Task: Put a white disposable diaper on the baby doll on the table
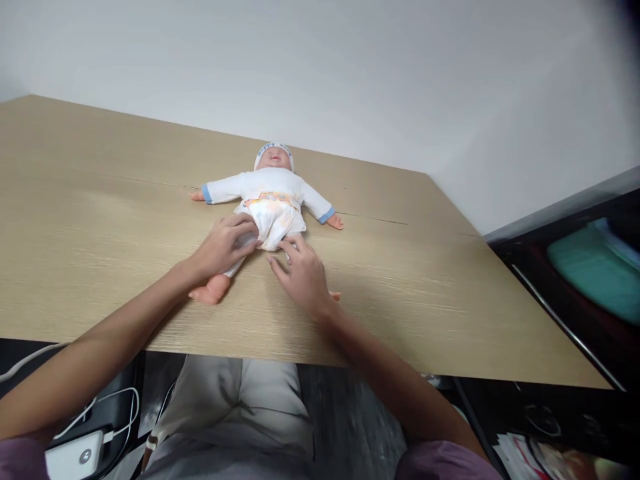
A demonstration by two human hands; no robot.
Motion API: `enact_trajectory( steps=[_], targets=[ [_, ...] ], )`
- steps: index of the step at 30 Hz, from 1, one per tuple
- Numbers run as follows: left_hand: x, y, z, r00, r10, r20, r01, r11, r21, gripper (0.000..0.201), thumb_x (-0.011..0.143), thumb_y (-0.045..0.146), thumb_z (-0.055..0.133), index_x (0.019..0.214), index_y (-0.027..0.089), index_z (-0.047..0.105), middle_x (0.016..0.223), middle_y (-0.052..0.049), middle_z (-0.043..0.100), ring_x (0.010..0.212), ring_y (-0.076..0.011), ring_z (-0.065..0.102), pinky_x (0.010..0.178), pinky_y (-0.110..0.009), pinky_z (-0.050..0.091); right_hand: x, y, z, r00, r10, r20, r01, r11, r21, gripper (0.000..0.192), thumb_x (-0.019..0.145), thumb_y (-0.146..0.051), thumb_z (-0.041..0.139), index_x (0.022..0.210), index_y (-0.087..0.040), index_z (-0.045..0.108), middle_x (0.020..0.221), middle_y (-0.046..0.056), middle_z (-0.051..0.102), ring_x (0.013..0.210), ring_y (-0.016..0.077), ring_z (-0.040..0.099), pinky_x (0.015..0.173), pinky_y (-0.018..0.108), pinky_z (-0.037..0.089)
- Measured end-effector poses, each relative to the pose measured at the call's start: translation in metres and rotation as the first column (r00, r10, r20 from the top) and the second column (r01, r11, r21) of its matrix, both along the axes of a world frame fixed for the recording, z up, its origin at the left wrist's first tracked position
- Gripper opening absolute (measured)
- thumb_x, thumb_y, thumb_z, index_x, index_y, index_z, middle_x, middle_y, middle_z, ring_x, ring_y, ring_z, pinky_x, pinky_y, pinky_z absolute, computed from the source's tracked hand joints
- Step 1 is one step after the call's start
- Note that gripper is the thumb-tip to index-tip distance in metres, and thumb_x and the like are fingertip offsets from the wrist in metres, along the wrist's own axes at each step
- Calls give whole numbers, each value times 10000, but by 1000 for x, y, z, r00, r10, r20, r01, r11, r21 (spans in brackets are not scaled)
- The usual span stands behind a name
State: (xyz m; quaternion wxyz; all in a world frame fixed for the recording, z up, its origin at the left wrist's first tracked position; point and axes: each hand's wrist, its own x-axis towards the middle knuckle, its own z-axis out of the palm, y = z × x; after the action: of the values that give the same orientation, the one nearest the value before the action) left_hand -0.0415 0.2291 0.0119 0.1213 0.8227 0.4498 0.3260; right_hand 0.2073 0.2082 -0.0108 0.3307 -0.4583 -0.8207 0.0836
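Note:
A baby doll lies face up on the wooden table, arms spread, its head towards the wall. It wears a white top with blue cuffs, a white cap with lettering, and a white diaper with a coloured waistband. My left hand is closed, its fingers bent on the diaper's edge at the leg on the left. At the other leg opening, my right hand touches the diaper with its fingertips, thumb held apart. One bare foot shows beside my left wrist; my right hand mostly hides the other leg.
The wooden table reaches to a white wall behind the doll. Under its front edge, a white power bank with a cable lies at the lower left. Papers sit low on the right, below a dark cabinet with a green item.

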Motion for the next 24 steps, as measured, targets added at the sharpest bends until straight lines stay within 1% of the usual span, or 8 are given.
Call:
enact_trajectory(
  steps=[4, 9, 12, 15, 17, 20, 22, 24],
  targets=[
    [0, 1, 1, 1000, -21, -23, 21, 1000, 3, 269, 1123, 482, 612, 1100, 250, 746, 1365, -114, 763, 1283, -346, 687, 1145, -497, 463, 1, 3, -1, 1000, 4, -26, -5, 1000, -24, 190, 1066, -317, 717, 1241, -254, 750, 1353, 141, 741, 1216, 359, 707, 1043, 511, 593],
    [-2, 7, 2, 997, -56, -51, 55, 998, -19, 227, 1090, 453, 608, 1050, 243, 684, 1143, -98, 771, 1118, -324, 677, 1057, -469, 465, 1, 6, -1, 1000, 14, 11, -13, 999, -44, 263, 1016, -318, 757, 1260, -238, 704, 1287, 131, 785, 1194, 367, 693, 1038, 495, 566],
    [-2, 9, 1, 997, -57, -43, 55, 998, -38, 214, 1079, 440, 604, 1009, 240, 633, 1101, -82, 752, 1088, -302, 658, 1002, -435, 450, 1, 7, 0, 1000, -1, 29, 4, 997, -81, 317, 994, -346, 790, 1268, -229, 682, 1221, 122, 796, 1135, 351, 705, 985, 460, 555],
    [0, 8, -1, 999, -30, 39, 32, 998, -49, 215, 1044, 448, 671, 1033, 240, 615, 1063, -50, 740, 1027, -275, 648, 967, -416, 434, 1, 9, 2, 999, -41, -15, 38, 990, -135, 355, 962, -369, 818, 1246, -234, 652, 1171, 105, 797, 1034, 322, 725, 910, 421, 542],
    [4, 6, -3, 990, 28, 137, -15, 995, -97, 289, 995, 483, 754, 1062, 244, 608, 1016, -26, 727, 916, -242, 623, 892, -391, 440, 1, 11, 3, 994, -65, -87, 49, 983, -176, 366, 952, -392, 814, 1227, -250, 619, 1174, 89, 806, 955, 296, 730, 859, 402, 533],
    [9, 3, -6, 944, 126, 305, -68, 979, -194, 407, 924, 522, 853, 1016, 250, 564, 966, -8, 728, 808, -205, 588, 786, -359, 442, 2, 14, 3, 966, -93, -243, 34, 972, -234, 399, 958, -460, 798, 1218, -271, 562, 1180, 67, 824, 795, 244, 707, 779, 385, 521],
    [12, 2, -7, 911, 165, 379, -82, 971, -224, 451, 880, 515, 901, 996, 253, 553, 951, -10, 756, 812, -205, 616, 791, -358, 460, 2, 15, 3, 937, -108, -332, 21, 966, -257, 419, 962, -487, 789, 1214, -277, 529, 1138, 48, 834, 704, 217, 673, 749, 382, 515],
    [13, 1, -7, 909, 187, 373, -106, 968, -226, 449, 854, 509, 926, 1015, 244, 603, 954, -21, 784, 841, -220, 653, 826, -370, 475, 3, 15, 3, 918, -121, -377, 21, 966, -258, 422, 959, -480, 788, 1207, -281, 511, 1092, 30, 840, 670, 209, 658, 751, 384, 513]
  ],
)
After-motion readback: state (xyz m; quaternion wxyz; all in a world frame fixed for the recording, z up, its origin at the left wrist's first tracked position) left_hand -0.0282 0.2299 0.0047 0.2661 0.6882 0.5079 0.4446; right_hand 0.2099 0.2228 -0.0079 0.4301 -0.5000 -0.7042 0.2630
